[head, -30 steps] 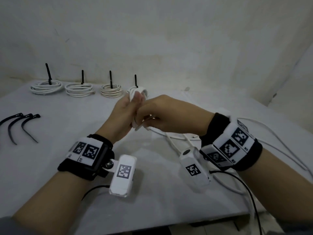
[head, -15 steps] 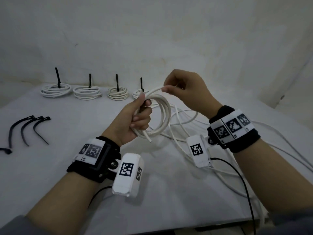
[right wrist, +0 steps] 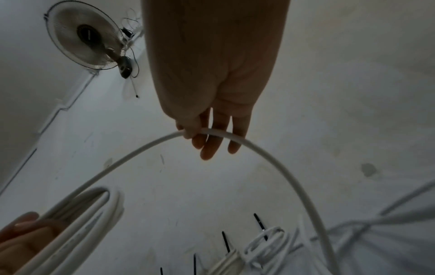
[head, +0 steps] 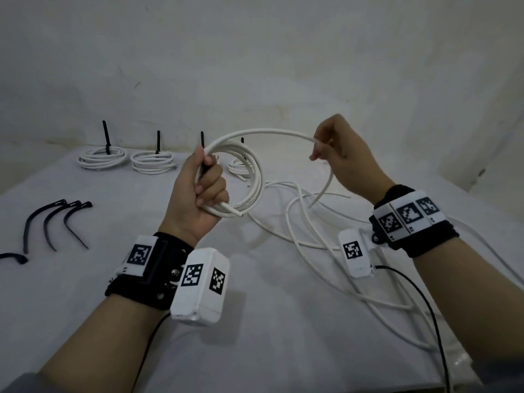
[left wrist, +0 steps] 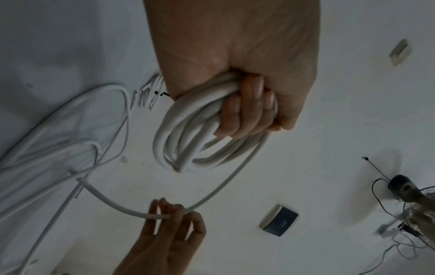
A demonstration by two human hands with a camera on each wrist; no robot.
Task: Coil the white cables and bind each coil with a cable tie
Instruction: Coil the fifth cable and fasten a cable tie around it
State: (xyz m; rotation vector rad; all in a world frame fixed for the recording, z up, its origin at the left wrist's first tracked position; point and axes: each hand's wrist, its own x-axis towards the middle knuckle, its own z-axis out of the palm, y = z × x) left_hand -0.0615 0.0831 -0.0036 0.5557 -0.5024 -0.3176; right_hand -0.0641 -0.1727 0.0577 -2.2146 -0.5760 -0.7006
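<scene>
Left hand (head: 198, 199) grips the gathered coil (head: 243, 177) above the table (head: 269, 336); right hand (head: 340, 157) pinches the cable's free tail (head: 269, 133). Coiling is nearly finished. Next: lay the tail in, then fetch a loose cable tie (head: 51, 222).

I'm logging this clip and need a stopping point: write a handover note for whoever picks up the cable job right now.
Left hand grips the half-wound coil, several loops bunched in the fist, held above the table.
Right hand pinches the free tail of the same cable, arched over toward the coil; the tail's end hangs just past the fingers.
Done: four tied coils in a row at the back, black tie ends sticking up.
Left: lay in the last bit of tail, bind this coil with one of the loose cable ties at left, then coil the loose cables lying at right.
</scene>
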